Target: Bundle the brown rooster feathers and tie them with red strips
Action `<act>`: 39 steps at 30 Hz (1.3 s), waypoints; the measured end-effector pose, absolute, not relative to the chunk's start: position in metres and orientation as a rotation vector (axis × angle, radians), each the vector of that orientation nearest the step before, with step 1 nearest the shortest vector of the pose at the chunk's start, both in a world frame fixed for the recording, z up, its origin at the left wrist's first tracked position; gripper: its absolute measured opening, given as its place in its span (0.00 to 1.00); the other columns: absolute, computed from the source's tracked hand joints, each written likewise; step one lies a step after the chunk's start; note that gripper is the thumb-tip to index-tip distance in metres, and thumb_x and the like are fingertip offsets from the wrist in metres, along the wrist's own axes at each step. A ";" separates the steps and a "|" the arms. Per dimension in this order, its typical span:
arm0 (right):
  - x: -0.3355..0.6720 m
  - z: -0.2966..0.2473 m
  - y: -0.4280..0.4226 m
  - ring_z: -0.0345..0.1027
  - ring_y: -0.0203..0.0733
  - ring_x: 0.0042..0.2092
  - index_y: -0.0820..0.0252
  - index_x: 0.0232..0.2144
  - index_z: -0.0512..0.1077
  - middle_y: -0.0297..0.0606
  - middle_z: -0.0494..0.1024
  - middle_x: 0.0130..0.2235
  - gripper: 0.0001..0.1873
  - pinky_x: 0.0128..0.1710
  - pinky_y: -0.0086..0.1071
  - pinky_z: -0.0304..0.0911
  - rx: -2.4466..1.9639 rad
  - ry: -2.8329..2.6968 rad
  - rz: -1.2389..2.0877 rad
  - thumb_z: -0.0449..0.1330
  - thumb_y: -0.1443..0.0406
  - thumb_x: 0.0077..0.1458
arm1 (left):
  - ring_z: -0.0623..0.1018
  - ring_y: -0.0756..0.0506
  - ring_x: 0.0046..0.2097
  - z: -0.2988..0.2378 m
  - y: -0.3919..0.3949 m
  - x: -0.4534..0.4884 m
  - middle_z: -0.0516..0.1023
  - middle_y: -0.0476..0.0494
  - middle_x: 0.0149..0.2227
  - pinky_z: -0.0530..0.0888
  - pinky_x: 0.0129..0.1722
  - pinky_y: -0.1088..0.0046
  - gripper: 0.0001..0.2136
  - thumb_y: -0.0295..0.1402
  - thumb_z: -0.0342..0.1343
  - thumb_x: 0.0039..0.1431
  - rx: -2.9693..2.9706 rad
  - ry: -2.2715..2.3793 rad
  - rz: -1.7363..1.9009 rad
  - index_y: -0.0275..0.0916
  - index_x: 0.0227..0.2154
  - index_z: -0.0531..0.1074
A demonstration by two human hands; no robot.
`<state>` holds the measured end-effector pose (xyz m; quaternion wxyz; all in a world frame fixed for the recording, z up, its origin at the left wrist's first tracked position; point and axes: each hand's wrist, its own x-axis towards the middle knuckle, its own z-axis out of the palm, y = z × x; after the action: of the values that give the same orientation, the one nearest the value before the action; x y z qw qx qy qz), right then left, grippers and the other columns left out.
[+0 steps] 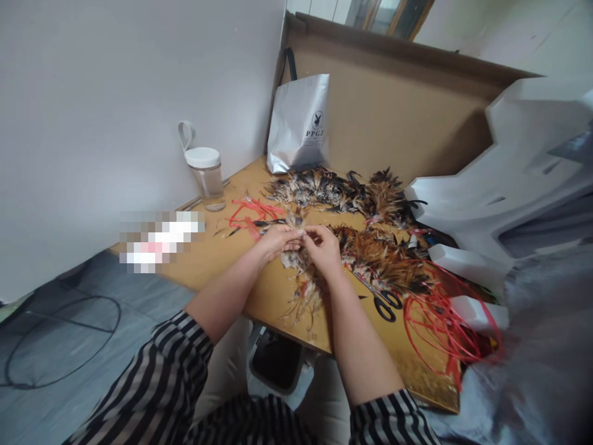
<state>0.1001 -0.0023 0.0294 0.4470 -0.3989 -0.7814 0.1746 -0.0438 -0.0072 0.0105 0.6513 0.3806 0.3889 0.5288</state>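
Observation:
My left hand (278, 240) and my right hand (323, 246) meet over the middle of the wooden table (264, 290). Both are closed, their fingertips pinching the base of a small tuft of feathers (296, 217) that stands up between them. Loose pale feathers (303, 293) lie on the tabletop just below my hands. Beside my right hand spreads a pile of brown feathers (375, 250), with black-handled scissors (386, 306) at its near edge. To the left of my left hand are strips of red plastic (254, 213) and a few dark feathers.
A row of dark feather bunches (324, 188) lies at the back, before a silver bag (299, 123). A lidded water bottle (207, 179) stands at the left. Tangled red strapping (451, 315) and white foam (509, 142) occupy the right. Below the table edge is a dark bin (277, 358).

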 end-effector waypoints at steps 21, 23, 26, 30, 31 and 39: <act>0.098 0.028 -0.001 0.54 0.32 0.21 0.61 0.23 0.69 0.29 0.66 0.18 0.11 0.20 0.25 0.50 -1.149 -1.757 0.775 0.57 0.59 0.42 | 0.68 0.56 0.17 0.011 -0.011 -0.033 0.70 0.49 0.15 0.66 0.18 0.83 0.05 0.24 0.52 0.46 1.431 1.025 1.065 0.33 0.19 0.70; 0.098 0.027 -0.001 0.55 0.32 0.21 0.61 0.22 0.68 0.29 0.67 0.19 0.11 0.21 0.25 0.51 -1.161 -1.735 0.758 0.56 0.58 0.43 | 0.68 0.56 0.17 0.013 -0.012 -0.031 0.70 0.49 0.16 0.66 0.18 0.82 0.04 0.25 0.53 0.47 1.429 1.006 1.077 0.33 0.20 0.71; 0.099 0.027 0.000 0.57 0.32 0.23 0.62 0.22 0.68 0.30 0.68 0.20 0.11 0.22 0.25 0.52 -1.156 -1.714 0.749 0.56 0.58 0.43 | 0.69 0.55 0.19 0.016 -0.013 -0.029 0.71 0.49 0.18 0.68 0.21 0.81 0.04 0.26 0.53 0.46 1.417 0.984 1.120 0.33 0.21 0.71; 0.101 0.030 0.002 0.59 0.33 0.24 0.63 0.24 0.69 0.31 0.70 0.22 0.10 0.24 0.25 0.55 -1.148 -1.699 0.803 0.57 0.60 0.42 | 0.71 0.54 0.23 0.017 -0.013 -0.030 0.73 0.48 0.21 0.69 0.25 0.81 0.03 0.27 0.55 0.45 1.378 0.966 1.136 0.34 0.25 0.73; 0.102 0.031 0.002 0.59 0.33 0.24 0.63 0.24 0.70 0.31 0.71 0.23 0.10 0.25 0.25 0.55 -1.143 -1.690 0.830 0.57 0.60 0.42 | 0.71 0.54 0.23 0.017 -0.013 -0.031 0.73 0.47 0.21 0.69 0.25 0.80 0.03 0.28 0.55 0.45 1.363 0.975 1.129 0.34 0.25 0.73; 0.102 0.033 0.004 0.62 0.33 0.26 0.64 0.25 0.70 0.33 0.72 0.24 0.09 0.27 0.26 0.58 -1.030 -1.616 0.948 0.58 0.62 0.41 | 0.70 0.54 0.21 0.012 -0.011 -0.033 0.73 0.47 0.20 0.68 0.24 0.80 0.04 0.29 0.57 0.45 1.334 1.079 1.165 0.34 0.23 0.73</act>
<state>0.1024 0.0037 0.0332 0.4808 -0.4223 -0.6628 0.3888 -0.0330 -0.0111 0.0121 0.5089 0.5537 0.4479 0.4836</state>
